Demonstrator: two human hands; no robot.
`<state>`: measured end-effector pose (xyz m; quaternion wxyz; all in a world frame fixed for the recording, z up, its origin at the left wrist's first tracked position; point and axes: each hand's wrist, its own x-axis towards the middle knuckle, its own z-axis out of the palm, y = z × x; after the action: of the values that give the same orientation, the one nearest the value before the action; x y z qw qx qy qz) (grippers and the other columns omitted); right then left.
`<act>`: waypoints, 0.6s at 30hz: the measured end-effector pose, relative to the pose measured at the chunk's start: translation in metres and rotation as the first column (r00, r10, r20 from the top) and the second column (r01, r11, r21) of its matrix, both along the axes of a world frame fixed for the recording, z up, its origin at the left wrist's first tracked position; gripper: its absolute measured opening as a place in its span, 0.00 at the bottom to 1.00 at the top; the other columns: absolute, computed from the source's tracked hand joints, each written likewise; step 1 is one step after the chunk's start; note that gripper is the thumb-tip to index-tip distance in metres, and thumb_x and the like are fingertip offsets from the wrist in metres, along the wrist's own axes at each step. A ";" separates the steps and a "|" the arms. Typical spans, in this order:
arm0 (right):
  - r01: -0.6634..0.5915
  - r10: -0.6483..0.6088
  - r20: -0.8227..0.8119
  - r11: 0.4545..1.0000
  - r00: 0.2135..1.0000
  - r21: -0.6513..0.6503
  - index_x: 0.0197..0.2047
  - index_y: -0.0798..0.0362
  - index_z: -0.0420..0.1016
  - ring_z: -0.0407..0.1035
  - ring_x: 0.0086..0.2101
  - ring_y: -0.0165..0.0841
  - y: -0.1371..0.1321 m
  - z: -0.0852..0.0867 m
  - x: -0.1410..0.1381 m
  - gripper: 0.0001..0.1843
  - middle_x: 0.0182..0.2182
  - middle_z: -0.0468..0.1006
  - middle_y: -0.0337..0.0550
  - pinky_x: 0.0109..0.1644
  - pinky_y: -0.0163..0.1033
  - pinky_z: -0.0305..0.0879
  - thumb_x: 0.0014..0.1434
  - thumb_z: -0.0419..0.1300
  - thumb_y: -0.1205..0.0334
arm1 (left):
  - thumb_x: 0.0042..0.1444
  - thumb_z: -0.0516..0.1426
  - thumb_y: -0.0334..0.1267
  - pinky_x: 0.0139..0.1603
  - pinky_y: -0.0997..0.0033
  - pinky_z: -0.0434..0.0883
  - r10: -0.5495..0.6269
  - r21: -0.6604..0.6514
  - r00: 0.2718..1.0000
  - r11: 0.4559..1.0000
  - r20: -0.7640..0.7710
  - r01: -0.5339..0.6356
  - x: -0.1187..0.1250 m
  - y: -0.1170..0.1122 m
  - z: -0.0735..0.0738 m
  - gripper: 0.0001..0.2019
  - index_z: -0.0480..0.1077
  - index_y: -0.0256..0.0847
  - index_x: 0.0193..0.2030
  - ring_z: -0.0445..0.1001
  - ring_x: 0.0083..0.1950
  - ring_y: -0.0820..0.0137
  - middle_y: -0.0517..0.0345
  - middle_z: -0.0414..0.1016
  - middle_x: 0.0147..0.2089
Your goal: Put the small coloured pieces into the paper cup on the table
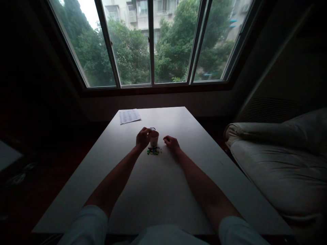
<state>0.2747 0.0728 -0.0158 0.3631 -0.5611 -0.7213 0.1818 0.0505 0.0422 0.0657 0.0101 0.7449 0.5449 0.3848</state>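
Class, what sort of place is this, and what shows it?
Probably a room in a home: a wide window looks onto trees and a building, a plain white table stands before it, and a padded thing, perhaps a folded mattress, lies to the right.

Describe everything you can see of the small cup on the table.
The cup is pale outside, brownish inside, and looks like paper or plastic. It stands upright and open-topped on the white table, just behind small coloured pieces. The left hand is at its rim; whether it grips is unclear. Its contents can't be made out.
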 end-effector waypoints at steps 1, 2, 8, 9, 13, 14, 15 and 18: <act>-0.022 0.022 0.015 1.000 1.000 -0.014 0.41 0.50 0.81 0.73 0.33 0.32 0.000 0.002 0.002 0.11 0.33 0.81 0.40 0.40 0.34 0.65 0.59 0.58 0.60 | 0.64 0.54 0.34 0.40 0.71 0.68 -0.002 0.013 1.000 1.000 0.007 0.002 -0.002 -0.002 -0.002 0.08 0.75 0.41 0.43 0.72 0.40 0.70 0.53 0.73 0.46; -0.052 0.053 0.030 0.998 0.998 -0.029 0.41 0.50 0.81 0.73 0.33 0.32 -0.001 0.004 0.004 0.10 0.33 0.82 0.41 0.39 0.34 0.65 0.59 0.59 0.60 | 0.64 0.54 0.34 0.40 0.71 0.68 -0.003 0.023 1.000 1.000 0.012 0.002 -0.005 -0.005 -0.004 0.08 0.75 0.41 0.43 0.72 0.40 0.70 0.53 0.73 0.46; -0.297 0.306 0.156 0.952 0.939 -0.079 0.41 0.51 0.83 0.72 0.33 0.30 -0.007 0.013 0.001 0.10 0.34 0.81 0.41 0.38 0.32 0.63 0.57 0.63 0.61 | 0.63 0.52 0.30 0.42 0.70 0.69 0.029 0.003 0.999 1.000 -0.041 -0.029 -0.022 -0.028 -0.031 0.09 0.73 0.42 0.45 0.71 0.43 0.69 0.52 0.71 0.46; -0.311 0.322 0.165 0.946 0.932 -0.089 0.41 0.51 0.83 0.72 0.32 0.30 -0.008 0.014 -0.001 0.10 0.33 0.81 0.41 0.37 0.32 0.63 0.57 0.63 0.62 | 0.62 0.53 0.30 0.43 0.69 0.69 0.016 -0.015 0.997 1.000 -0.072 -0.017 -0.024 -0.032 -0.036 0.09 0.73 0.42 0.45 0.71 0.44 0.68 0.52 0.71 0.46; -0.319 0.341 0.202 0.938 0.918 -0.135 0.41 0.49 0.84 0.73 0.31 0.30 -0.011 0.018 -0.010 0.10 0.32 0.82 0.40 0.36 0.32 0.62 0.57 0.63 0.63 | 0.61 0.55 0.31 0.45 0.68 0.69 -0.042 -0.126 0.984 0.992 -0.172 0.020 -0.029 -0.042 -0.054 0.09 0.73 0.43 0.46 0.71 0.46 0.66 0.52 0.72 0.46; -0.323 0.346 0.223 0.937 0.911 -0.135 0.41 0.49 0.84 0.73 0.32 0.31 -0.012 0.019 -0.012 0.10 0.33 0.82 0.40 0.36 0.32 0.62 0.57 0.63 0.63 | 0.61 0.56 0.32 0.46 0.68 0.69 -0.049 -0.160 0.981 0.987 -0.188 0.019 -0.030 -0.043 -0.057 0.10 0.74 0.43 0.47 0.71 0.47 0.66 0.52 0.73 0.46; -0.330 0.353 0.248 0.935 0.902 -0.131 0.41 0.48 0.84 0.74 0.33 0.31 -0.013 0.019 -0.015 0.10 0.33 0.83 0.40 0.37 0.32 0.62 0.56 0.63 0.64 | 0.61 0.56 0.32 0.47 0.68 0.69 -0.055 -0.188 0.978 0.982 -0.201 0.017 -0.030 -0.042 -0.060 0.10 0.74 0.43 0.47 0.71 0.47 0.66 0.52 0.74 0.46; -0.359 0.375 0.324 0.927 0.869 -0.110 0.42 0.46 0.84 0.74 0.34 0.33 -0.016 0.022 -0.021 0.12 0.35 0.83 0.41 0.38 0.32 0.62 0.55 0.63 0.66 | 0.62 0.56 0.35 0.50 0.67 0.69 -0.083 -0.220 0.973 0.975 -0.217 0.034 -0.031 -0.040 -0.066 0.12 0.75 0.44 0.50 0.71 0.49 0.65 0.51 0.75 0.47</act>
<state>0.2535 0.0567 0.0061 0.1792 -0.4452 -0.8617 0.1646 0.0194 0.0020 0.0000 0.0402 0.7939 0.5588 0.2366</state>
